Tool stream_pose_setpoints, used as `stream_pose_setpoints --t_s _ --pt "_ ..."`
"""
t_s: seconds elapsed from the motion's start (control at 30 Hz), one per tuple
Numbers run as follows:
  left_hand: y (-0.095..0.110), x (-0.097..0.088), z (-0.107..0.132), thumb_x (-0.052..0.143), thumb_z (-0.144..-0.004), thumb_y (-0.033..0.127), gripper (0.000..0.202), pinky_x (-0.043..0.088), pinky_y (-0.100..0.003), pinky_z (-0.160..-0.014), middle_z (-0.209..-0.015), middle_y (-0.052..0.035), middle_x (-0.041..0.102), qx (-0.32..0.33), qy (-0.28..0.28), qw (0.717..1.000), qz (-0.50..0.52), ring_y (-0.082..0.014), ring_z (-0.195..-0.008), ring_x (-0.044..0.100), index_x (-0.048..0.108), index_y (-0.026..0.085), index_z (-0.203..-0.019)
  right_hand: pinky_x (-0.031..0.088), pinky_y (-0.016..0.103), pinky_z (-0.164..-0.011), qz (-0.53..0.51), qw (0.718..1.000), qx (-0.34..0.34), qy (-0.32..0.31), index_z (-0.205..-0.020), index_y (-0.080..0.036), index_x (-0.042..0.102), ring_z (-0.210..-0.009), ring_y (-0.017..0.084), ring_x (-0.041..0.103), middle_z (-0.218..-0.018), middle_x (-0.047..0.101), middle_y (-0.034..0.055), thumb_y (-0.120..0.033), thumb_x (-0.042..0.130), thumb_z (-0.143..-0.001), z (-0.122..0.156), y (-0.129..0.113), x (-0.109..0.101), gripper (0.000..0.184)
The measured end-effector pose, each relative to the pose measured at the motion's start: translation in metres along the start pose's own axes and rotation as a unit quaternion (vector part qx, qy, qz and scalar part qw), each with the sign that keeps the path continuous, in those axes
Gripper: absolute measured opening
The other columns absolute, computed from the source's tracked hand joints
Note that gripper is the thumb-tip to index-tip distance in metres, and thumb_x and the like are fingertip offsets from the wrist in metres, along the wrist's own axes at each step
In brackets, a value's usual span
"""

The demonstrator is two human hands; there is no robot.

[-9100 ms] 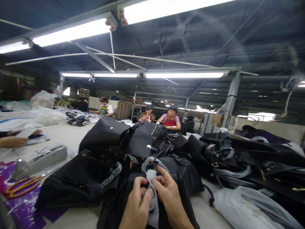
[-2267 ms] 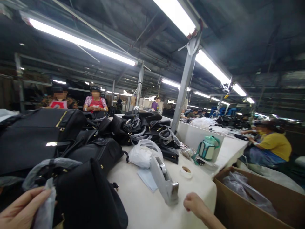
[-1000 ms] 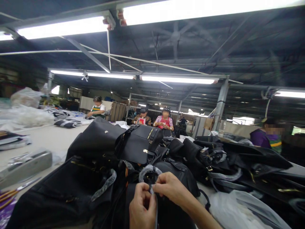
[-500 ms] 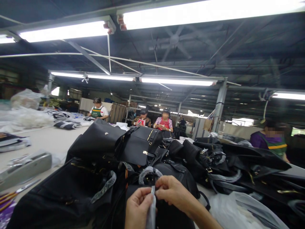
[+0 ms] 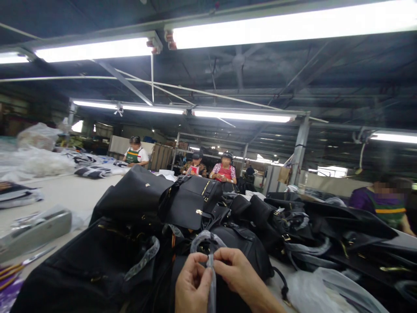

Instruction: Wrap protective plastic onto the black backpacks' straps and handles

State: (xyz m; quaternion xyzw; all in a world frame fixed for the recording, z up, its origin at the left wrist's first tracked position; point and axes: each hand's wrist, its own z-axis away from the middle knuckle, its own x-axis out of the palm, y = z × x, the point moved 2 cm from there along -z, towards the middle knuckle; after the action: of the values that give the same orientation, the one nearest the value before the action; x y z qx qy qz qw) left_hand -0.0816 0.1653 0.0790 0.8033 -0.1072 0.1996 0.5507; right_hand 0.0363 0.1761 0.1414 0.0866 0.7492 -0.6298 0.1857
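My left hand point(image 5: 192, 284) is closed, thumb and fingers pinching a narrow strap wrapped in clear plastic point(image 5: 213, 293). Against the same strap, near its upper end, my right hand point(image 5: 239, 274) pinches from the other side, and the fingertips nearly meet. The strap hangs down between the hands in front of a black bag point(image 5: 243, 237). Just above the fingers arches a carry handle in plastic wrap point(image 5: 205, 236). Another black bag point(image 5: 81, 265) lies to the left, with a plastic-covered handle point(image 5: 143, 258) of its own.
Black bags point(image 5: 130, 191) are heaped across the table point(image 5: 65, 191). Orange-handled scissors point(image 5: 19, 266) and a grey box-like holder point(image 5: 39, 232) lie at the left. A translucent plastic bag point(image 5: 325, 291) sits at lower right. Several people work beyond, one in purple point(image 5: 361, 198) at right.
My right hand has shifted lower, its fingers now close against the strap beside my left fingertips. Both hands keep hold of the strap. The view has tilted slightly.
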Motion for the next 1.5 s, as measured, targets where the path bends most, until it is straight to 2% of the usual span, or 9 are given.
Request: stream_pose_setpoints --t_s 0.17,0.27,0.43,0.8,0.97,1.13,1.2,1.37,1.5 --pt "-0.014 -0.002 0.000 0.076 -0.069 0.055 0.054 0.035 -0.018 -0.050 -0.052 0.0105 0.048 0.027 0.031 0.999 -0.011 -0.0084 -0.047 0.046 0.050 0.020 -0.101 0.012 0.022 -0.040 -0.112 0.987 0.093 -0.062 -0.070 -0.018 0.059 -0.039 0.005 0.025 -0.042 0.037 -0.0103 -0.035 0.057 -0.060 0.010 -0.007 0.003 0.020" --pt "-0.019 -0.001 0.000 0.077 -0.065 0.063 0.063 0.036 -0.018 -0.049 -0.051 0.0097 0.052 0.002 0.035 0.999 0.018 -0.0094 -0.046 0.049 0.047 0.021 -0.100 0.007 0.022 -0.041 -0.169 0.976 0.116 -0.070 -0.073 -0.017 0.058 -0.041 0.004 0.023 -0.046 0.035 -0.0115 -0.040 0.066 -0.058 0.012 -0.008 0.004 0.028" --pt "-0.020 0.000 0.002 0.082 -0.055 0.066 0.068 0.033 -0.018 -0.044 -0.048 0.0091 0.055 -0.063 0.033 0.993 0.091 -0.0088 -0.041 0.048 0.046 0.022 -0.093 0.004 0.021 -0.042 -0.230 0.959 0.138 -0.087 -0.079 -0.015 0.062 -0.042 0.002 0.023 -0.051 0.036 -0.0111 -0.034 0.072 -0.055 0.012 -0.006 0.007 0.032" --pt "-0.014 0.003 0.008 0.088 -0.048 0.060 0.067 0.040 -0.019 -0.047 -0.055 -0.0001 0.067 -0.089 0.048 0.986 0.131 -0.0120 -0.046 0.058 0.054 0.018 -0.090 0.007 0.017 -0.039 -0.306 0.941 0.122 -0.082 -0.076 -0.015 0.060 -0.040 0.000 0.023 -0.051 0.040 -0.0111 -0.040 0.084 -0.053 0.011 0.000 0.012 0.042" --pt "-0.010 0.005 0.013 0.083 -0.057 0.062 0.054 0.047 -0.019 -0.054 -0.058 -0.0004 0.067 -0.001 0.061 0.995 0.085 -0.0141 -0.056 0.062 0.064 0.018 -0.082 0.009 0.017 -0.038 -0.327 0.934 0.106 -0.099 -0.075 -0.017 0.055 -0.039 -0.001 0.019 -0.050 0.039 -0.0124 -0.043 0.089 -0.054 0.008 0.010 0.014 0.048" --pt "-0.004 0.002 0.017 0.078 -0.065 0.059 0.043 0.054 -0.022 -0.070 -0.076 -0.0049 0.074 0.049 0.082 0.995 0.002 -0.0200 -0.073 0.068 0.075 0.019 -0.079 0.010 0.018 -0.037 -0.304 0.945 0.080 -0.087 -0.077 -0.017 0.055 -0.035 -0.001 0.021 -0.047 0.039 -0.0126 -0.052 0.087 -0.055 0.008 0.012 0.015 0.052" --pt "-0.002 0.001 0.017 0.076 -0.067 0.059 0.042 0.055 -0.022 -0.065 -0.076 -0.0053 0.074 0.042 0.067 0.997 -0.019 -0.0203 -0.071 0.067 0.076 0.020 -0.079 0.011 0.017 -0.036 -0.304 0.947 0.071 -0.074 -0.076 -0.017 0.055 -0.035 0.000 0.022 -0.046 0.040 -0.0121 -0.054 0.085 -0.057 0.010 0.010 0.015 0.052" --pt "-0.001 0.000 0.016 0.076 -0.066 0.062 0.045 0.055 -0.022 -0.055 -0.076 -0.0057 0.074 0.015 0.064 0.998 -0.020 -0.0215 -0.070 0.067 0.075 0.020 -0.079 0.014 0.016 -0.033 -0.299 0.951 0.043 -0.060 -0.085 -0.014 0.059 -0.036 0.001 0.034 -0.063 0.058 -0.0027 -0.069 0.070 -0.068 0.012 0.011 0.014 0.059" --pt "0.001 0.001 0.016 0.077 -0.066 0.060 0.044 0.053 -0.019 -0.057 -0.073 -0.0048 0.074 0.020 0.057 0.998 -0.028 -0.0179 -0.066 0.066 0.075 0.018 -0.078 0.012 0.016 -0.033 -0.222 0.974 0.018 -0.036 -0.086 -0.015 0.057 -0.032 0.001 0.027 -0.045 0.045 -0.0117 -0.065 0.077 -0.063 0.011 0.017 0.012 0.058"
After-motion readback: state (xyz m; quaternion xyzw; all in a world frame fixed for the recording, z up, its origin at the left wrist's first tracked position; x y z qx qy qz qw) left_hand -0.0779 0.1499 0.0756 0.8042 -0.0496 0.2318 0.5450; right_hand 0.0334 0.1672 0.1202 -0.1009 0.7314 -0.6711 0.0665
